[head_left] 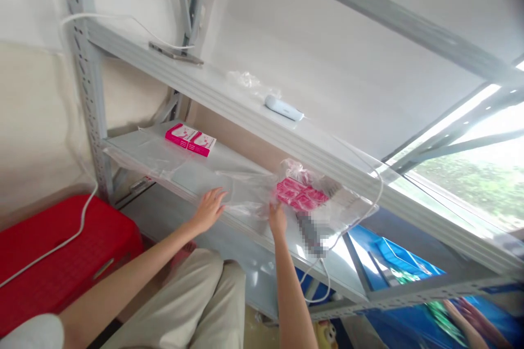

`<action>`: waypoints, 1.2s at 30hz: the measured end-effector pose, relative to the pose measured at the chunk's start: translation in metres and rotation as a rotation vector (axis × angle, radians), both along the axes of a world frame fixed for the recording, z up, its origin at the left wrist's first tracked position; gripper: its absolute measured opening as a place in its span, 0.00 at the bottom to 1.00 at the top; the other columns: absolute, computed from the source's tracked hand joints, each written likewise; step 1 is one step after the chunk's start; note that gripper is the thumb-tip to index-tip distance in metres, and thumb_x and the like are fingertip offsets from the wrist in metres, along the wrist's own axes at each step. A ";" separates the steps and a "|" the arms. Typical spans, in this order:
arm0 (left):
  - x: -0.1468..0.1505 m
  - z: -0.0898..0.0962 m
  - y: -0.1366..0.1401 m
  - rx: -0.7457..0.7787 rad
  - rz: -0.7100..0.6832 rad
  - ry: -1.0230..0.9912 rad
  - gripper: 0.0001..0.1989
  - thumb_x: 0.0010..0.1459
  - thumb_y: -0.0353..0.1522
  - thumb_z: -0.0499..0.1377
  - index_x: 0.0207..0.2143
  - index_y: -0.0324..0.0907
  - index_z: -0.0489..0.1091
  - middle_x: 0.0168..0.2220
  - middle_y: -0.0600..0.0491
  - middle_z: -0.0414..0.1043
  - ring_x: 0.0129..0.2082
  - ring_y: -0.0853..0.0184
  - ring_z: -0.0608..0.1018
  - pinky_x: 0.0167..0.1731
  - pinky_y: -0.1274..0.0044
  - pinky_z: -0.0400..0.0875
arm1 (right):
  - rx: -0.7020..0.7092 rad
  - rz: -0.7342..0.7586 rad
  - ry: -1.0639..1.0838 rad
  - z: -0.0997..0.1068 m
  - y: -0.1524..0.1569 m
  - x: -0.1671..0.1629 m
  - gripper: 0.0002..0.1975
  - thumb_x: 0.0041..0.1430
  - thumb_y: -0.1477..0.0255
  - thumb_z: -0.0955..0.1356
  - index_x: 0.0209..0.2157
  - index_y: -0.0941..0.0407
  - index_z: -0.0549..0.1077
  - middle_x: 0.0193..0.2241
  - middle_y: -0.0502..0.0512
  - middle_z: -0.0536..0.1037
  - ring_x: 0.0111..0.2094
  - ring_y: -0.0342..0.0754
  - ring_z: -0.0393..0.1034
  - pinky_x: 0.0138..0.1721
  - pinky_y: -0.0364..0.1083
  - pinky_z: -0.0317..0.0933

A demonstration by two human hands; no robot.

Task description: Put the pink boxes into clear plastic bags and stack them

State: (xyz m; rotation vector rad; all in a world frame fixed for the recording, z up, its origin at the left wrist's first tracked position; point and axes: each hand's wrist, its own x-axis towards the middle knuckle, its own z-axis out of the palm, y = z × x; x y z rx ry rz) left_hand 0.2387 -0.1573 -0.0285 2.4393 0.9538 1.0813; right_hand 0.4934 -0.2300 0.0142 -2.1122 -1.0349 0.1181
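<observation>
On the middle shelf (245,174), my left hand (208,211) lies at the front edge with fingers stretched out, touching or just over a spread of clear plastic. My right hand (278,221) has its fingers closed at the edge of a clear plastic bag (249,210); the fingertips are partly hidden. Just beyond it, several pink boxes (301,195) sit under or inside clear plastic. Two pink and white boxes (190,139) lie side by side farther left on the same shelf, apart from both hands.
The upper shelf (229,95) holds a pale blue handheld device (284,108), crumpled plastic and a thin flat device (176,54) with a white cable. A red plastic stool (73,251) stands at left. Blue bins (403,256) and another person's hands (466,316) are at lower right.
</observation>
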 end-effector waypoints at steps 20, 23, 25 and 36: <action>-0.015 0.009 -0.035 -0.115 -0.388 -0.085 0.21 0.59 0.22 0.43 0.48 0.45 0.67 0.50 0.49 0.69 0.52 0.64 0.69 0.54 0.68 0.63 | 0.246 0.581 0.065 0.013 -0.037 -0.078 0.08 0.54 0.64 0.70 0.29 0.51 0.81 0.29 0.53 0.69 0.34 0.47 0.64 0.36 0.45 0.59; 0.004 0.017 -0.036 -0.031 -0.465 0.045 0.24 0.57 0.21 0.45 0.53 0.45 0.65 0.52 0.49 0.68 0.53 0.64 0.69 0.56 0.69 0.62 | 0.279 0.559 0.181 0.016 -0.048 -0.073 0.08 0.50 0.63 0.71 0.26 0.53 0.79 0.26 0.50 0.63 0.29 0.44 0.59 0.31 0.43 0.57; 0.015 0.015 -0.036 -0.020 -0.468 0.092 0.27 0.56 0.20 0.44 0.57 0.44 0.61 0.56 0.49 0.66 0.56 0.64 0.67 0.57 0.69 0.61 | 0.303 0.557 0.278 0.017 -0.056 -0.069 0.09 0.47 0.63 0.73 0.24 0.54 0.77 0.27 0.49 0.63 0.29 0.43 0.59 0.29 0.42 0.56; 0.055 0.002 -0.003 0.040 -0.418 0.253 0.27 0.56 0.21 0.45 0.57 0.44 0.60 0.51 0.46 0.71 0.47 0.60 0.76 0.47 0.70 0.69 | 0.275 0.670 0.527 0.043 -0.097 -0.058 0.15 0.53 0.57 0.68 0.27 0.55 0.69 0.28 0.51 0.70 0.33 0.46 0.65 0.38 0.45 0.60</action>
